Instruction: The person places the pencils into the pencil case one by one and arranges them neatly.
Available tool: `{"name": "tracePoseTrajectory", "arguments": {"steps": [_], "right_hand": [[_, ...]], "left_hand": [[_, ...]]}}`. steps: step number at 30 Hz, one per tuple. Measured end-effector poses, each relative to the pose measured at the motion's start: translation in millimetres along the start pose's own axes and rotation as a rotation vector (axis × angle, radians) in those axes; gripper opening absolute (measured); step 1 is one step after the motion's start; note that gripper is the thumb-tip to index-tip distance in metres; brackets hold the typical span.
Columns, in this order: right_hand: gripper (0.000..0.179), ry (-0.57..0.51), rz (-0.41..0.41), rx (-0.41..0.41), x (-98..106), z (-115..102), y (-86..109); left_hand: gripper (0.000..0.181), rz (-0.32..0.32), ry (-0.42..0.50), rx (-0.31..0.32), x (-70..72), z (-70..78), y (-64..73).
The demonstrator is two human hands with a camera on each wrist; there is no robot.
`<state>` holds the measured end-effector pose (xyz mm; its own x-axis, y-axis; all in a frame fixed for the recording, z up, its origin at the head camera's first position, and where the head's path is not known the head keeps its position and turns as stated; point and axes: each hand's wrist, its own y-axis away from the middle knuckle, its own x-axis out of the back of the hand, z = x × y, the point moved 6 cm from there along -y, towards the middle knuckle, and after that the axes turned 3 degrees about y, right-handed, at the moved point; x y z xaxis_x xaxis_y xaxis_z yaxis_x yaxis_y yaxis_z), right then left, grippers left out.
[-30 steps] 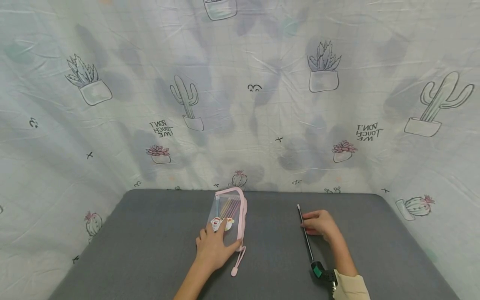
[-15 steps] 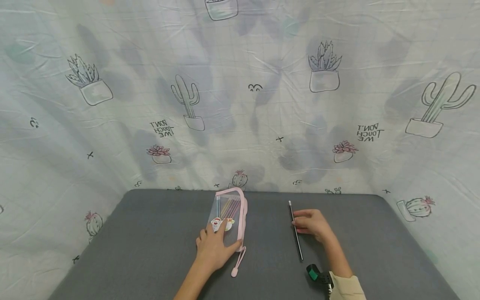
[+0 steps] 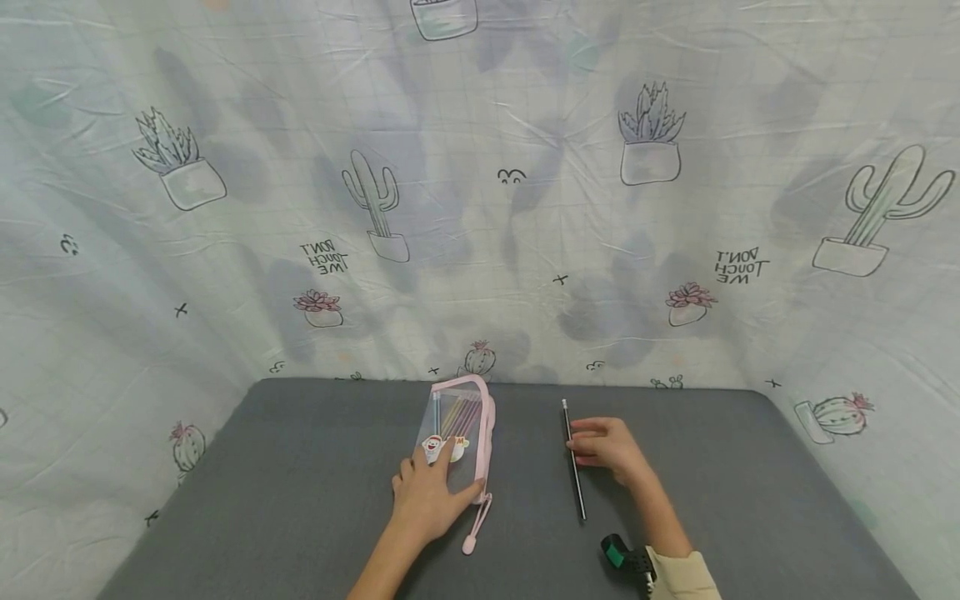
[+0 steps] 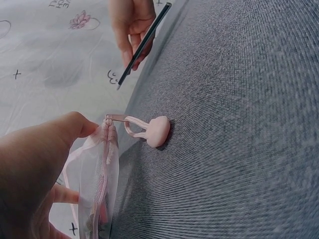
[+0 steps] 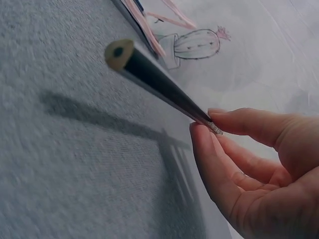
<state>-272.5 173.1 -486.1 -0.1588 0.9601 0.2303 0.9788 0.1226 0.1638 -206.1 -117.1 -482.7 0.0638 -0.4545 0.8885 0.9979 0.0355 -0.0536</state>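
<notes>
A clear pencil case (image 3: pixel 486 433) with pink zip trim lies on the grey tabletop, several coloured pencils (image 3: pixel 459 412) showing through it. On its near half rests my left hand (image 3: pixel 426 502), fingers spread and thumb at the zip edge. The pink zip pull (image 4: pixel 158 132) hangs off the near end. To the right, my right hand (image 3: pixel 613 450) pinches a black pencil (image 3: pixel 575 475) between thumb and fingertips. In the right wrist view, its flat, unsharpened end (image 5: pixel 118 54) faces the camera, and its shadow falls apart from it. The far end is whitish.
A grey cloth-covered table (image 3: pixel 300 483) spans the foreground. Behind it and on both sides hangs a pale curtain (image 3: pixel 465 208) printed with cacti. A black-green device (image 3: pixel 617 552) sits at my right wrist, by the beige sleeve (image 3: pixel 682 575).
My right hand has moved left with the black pencil, closer to the pencil case, and the pencil's lower end has come clear of the wrist device. My left hand and the case have stayed put.
</notes>
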Motion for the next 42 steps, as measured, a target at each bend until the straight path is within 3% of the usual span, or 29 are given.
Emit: {"name": "tracePoseTrajectory", "arguments": {"steps": [22, 42], "right_hand": [[0.042, -0.065, -0.02, 0.058, -46, -10, -3.0], [0.039, -0.132, -0.021, 0.065, -81, -19, -22.3]], "left_hand": [[0.087, 0.008, 0.014, -0.013, 1.4, -1.5, 1.3], [0.086, 0.005, 0.028, -0.012, 1.7, 0.7, 1.4]]}}
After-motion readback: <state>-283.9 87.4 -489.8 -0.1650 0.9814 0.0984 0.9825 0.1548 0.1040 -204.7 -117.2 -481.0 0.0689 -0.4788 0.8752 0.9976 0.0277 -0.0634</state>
